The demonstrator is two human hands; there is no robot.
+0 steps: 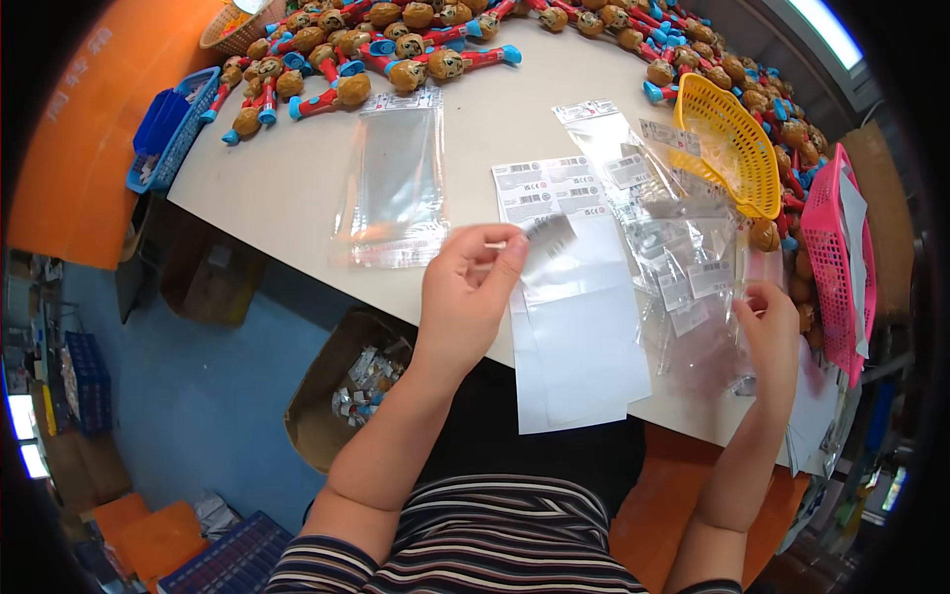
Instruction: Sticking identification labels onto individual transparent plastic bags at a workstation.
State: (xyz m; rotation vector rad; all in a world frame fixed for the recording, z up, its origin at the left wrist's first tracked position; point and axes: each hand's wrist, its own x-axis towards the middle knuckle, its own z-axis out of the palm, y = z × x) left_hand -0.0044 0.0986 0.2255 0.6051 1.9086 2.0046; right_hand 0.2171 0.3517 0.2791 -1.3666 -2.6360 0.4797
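While my left hand (465, 285) pinches a small label (552, 243) between thumb and forefinger, that label juts to the right of the fingertips, in my view over the label sheet (582, 332), whose long axis runs toward my body. Clear bags (683, 238) lie overlapped farther to the right of that hand, past the sheet, and nearer my right hand (772, 322), just to its left. Its thumb and fingers curl close together by their edge, though I cannot tell whether they grip the plastic.
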